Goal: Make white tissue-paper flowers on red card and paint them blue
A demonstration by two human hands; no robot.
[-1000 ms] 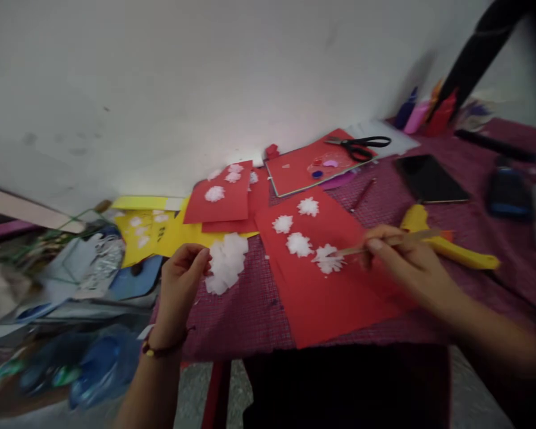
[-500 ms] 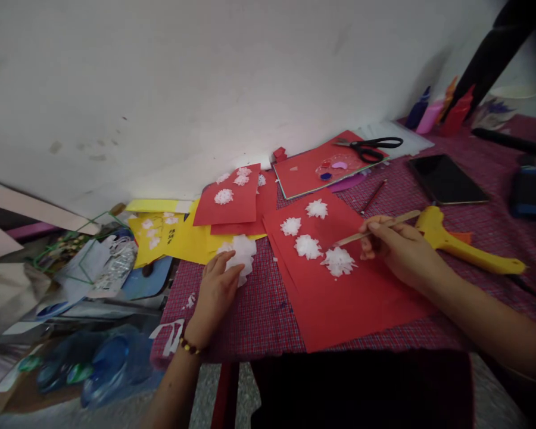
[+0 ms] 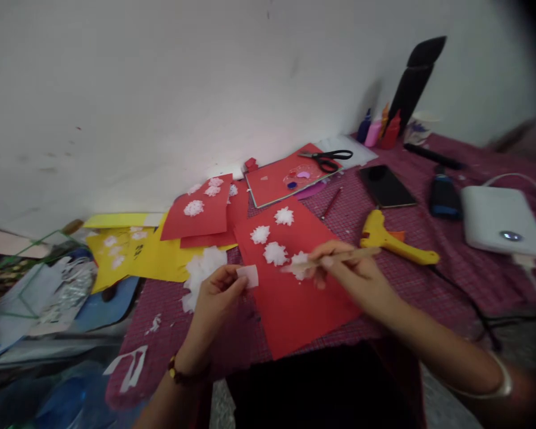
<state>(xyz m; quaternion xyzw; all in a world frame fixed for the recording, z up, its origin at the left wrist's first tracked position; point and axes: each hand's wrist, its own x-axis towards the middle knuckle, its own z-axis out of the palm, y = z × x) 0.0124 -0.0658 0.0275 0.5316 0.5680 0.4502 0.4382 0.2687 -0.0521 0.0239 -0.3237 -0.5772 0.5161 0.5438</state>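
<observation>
Between thumb and finger, my left hand [image 3: 218, 298] pinches a small white paper square [image 3: 249, 276] by the left edge of a red sheet [image 3: 290, 316]. White paper pieces [image 3: 203, 271] lie on the cloth behind that hand. My right hand [image 3: 352, 274], blurred by motion, holds a thin wooden stick [image 3: 355, 254] over the red sheet. The stick's left end is at a white paper flower [image 3: 300, 264], which it partly hides. Three more white flowers, one of them a fluffy flower [image 3: 276, 253], sit on the sheet further back.
A yellow glue gun [image 3: 397, 244] with a black cord lies right of my right hand. Behind are a phone [image 3: 386, 186], a pencil [image 3: 331, 203], scissors [image 3: 326, 159] and paint bottles [image 3: 390, 131]. A white box [image 3: 502, 220] stands at the right; red cards [image 3: 201, 214] lie back left.
My left hand has come off the white paper pieces and now holds a small square. The stick in my right hand lies lower, over the front flower. The view has turned right.
</observation>
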